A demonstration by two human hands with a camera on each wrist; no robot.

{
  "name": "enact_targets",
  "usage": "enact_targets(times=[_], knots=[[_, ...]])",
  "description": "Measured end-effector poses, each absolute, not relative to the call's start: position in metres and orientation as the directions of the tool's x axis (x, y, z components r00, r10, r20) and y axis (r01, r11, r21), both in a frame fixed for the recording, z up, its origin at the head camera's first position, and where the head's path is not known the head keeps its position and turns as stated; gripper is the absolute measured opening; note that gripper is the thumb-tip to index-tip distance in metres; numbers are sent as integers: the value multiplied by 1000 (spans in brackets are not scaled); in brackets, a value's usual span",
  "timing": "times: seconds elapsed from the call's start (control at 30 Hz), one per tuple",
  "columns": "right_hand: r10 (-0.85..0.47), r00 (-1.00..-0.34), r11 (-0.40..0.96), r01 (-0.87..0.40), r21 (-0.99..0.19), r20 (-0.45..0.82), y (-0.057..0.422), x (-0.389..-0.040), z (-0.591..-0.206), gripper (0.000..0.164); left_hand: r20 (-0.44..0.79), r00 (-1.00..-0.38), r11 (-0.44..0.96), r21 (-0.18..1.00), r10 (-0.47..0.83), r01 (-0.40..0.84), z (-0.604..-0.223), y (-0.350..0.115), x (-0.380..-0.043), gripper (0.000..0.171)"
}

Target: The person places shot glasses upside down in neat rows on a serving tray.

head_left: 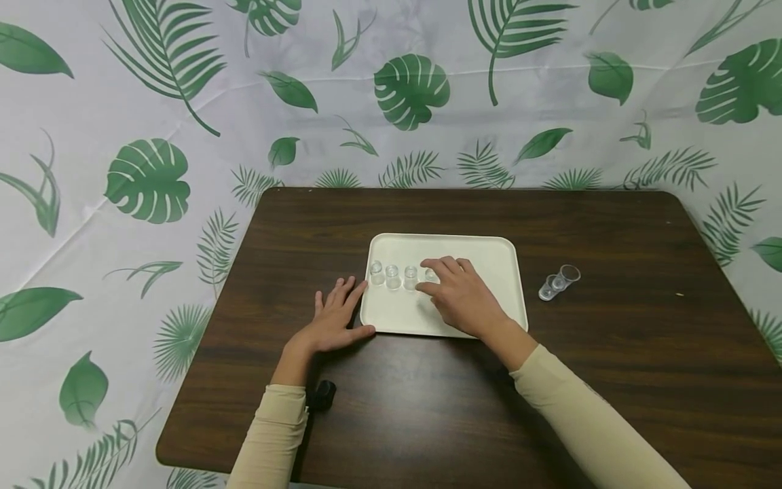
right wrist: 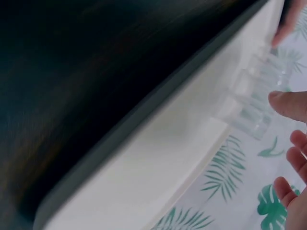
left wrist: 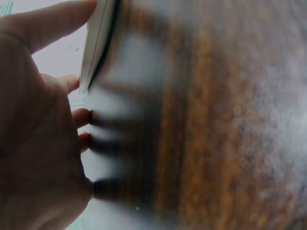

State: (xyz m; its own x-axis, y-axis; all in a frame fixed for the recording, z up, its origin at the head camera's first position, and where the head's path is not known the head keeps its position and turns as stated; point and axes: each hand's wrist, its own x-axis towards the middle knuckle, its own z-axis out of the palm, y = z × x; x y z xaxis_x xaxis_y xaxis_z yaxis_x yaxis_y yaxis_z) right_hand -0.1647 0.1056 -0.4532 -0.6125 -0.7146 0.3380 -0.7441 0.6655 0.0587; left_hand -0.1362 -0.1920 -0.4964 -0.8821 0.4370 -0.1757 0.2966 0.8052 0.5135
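A row of several small clear glasses (head_left: pixel 393 277) stands upright on a white tray (head_left: pixel 489 272). My right hand (head_left: pixel 461 295) is over the right end of the row, thumb and fingers spread apart around the last glasses. In the right wrist view, the thumb (right wrist: pixel 288 103) is right at the glasses (right wrist: pixel 249 108), and the other fingers stand apart from it, loosely bent. My left hand (head_left: pixel 332 319) lies with fingers spread at the tray's left edge. Its thumb (left wrist: pixel 62 21) touches the tray's near left corner, and the other fingertips rest on the table.
Two more clear glasses (head_left: pixel 568 274) stand close together on the dark wooden table (head_left: pixel 641 305), right of the tray. A small black object (head_left: pixel 324 395) is beside the left wrist. Behind the table hangs a white cloth (head_left: pixel 342 68) with green leaves.
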Motion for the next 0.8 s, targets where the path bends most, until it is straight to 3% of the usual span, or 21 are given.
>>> enact_targets(times=[0.13,0.27,0.43,0.8], knots=[[-665,-641,670,-738,-72,383,110,-159,-450,28,-175,-884,809,507,434,297,-497,-193,-137,91],[-565,-715,685,-685,-249,413,121,-152,-444,27,-184,-883,812,505,431,292,-497,-194,-137,92],[-372,-818,660,-566,-494,438,148,-144,-437,30,-191,-878,809,509,438,293,-495,-194,-137,92],[99,-923,584,-248,-773,371,244,-142,-435,34,-180,-879,800,523,442,295,-489,-192,-137,91]])
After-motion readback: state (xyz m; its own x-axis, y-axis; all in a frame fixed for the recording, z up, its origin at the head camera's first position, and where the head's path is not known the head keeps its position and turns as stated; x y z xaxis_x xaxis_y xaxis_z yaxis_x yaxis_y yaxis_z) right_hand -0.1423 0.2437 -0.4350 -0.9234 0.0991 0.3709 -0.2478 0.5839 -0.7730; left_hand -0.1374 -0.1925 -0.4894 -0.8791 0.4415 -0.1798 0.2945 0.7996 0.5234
